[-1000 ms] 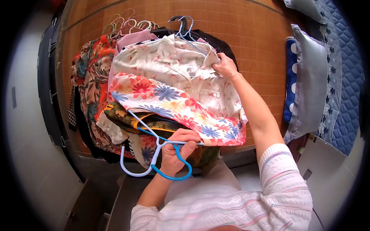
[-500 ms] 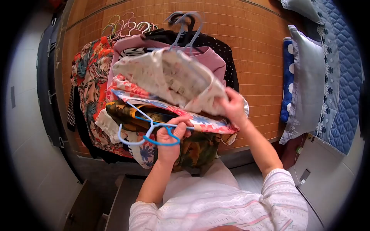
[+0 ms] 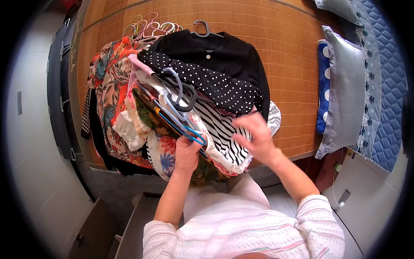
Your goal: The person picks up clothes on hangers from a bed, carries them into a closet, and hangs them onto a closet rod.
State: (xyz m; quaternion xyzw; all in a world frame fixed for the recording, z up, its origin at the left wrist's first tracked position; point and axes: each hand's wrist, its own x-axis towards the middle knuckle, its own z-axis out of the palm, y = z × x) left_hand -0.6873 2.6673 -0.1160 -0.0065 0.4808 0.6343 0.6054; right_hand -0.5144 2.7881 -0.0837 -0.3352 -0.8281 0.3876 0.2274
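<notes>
My left hand [image 3: 187, 153] is closed round the necks of several clothes hangers [image 3: 183, 125], blue ones and a dark one. Clothes hang from them in a bunch: a camouflage-patterned garment [image 3: 148, 110], a floral one [image 3: 166, 153] and others. On the right of the bunch lies a black-and-white striped garment [image 3: 220, 127]. Just over its right side is my right hand [image 3: 258, 140], slightly blurred, thumb and fingers apart, holding nothing. Beyond, a black polka-dot garment [image 3: 202, 84] lies across a black buttoned cardigan [image 3: 237, 52] on a grey hanger [image 3: 207, 33].
Orange floral clothing [image 3: 112, 82] lies at the left, with several pink and green hangers [image 3: 151, 29] above it. All this rests on a brown slatted mat [image 3: 293, 86]. At the right are a grey pillow [image 3: 345, 86], a blue dotted cloth [image 3: 322, 86] and a quilted blue cover [image 3: 388, 86].
The white garment has swung down toward me, and more hangers are bunched in my left hand. The striped, polka-dot and black garments now show. My right hand has let go of the white fabric.
</notes>
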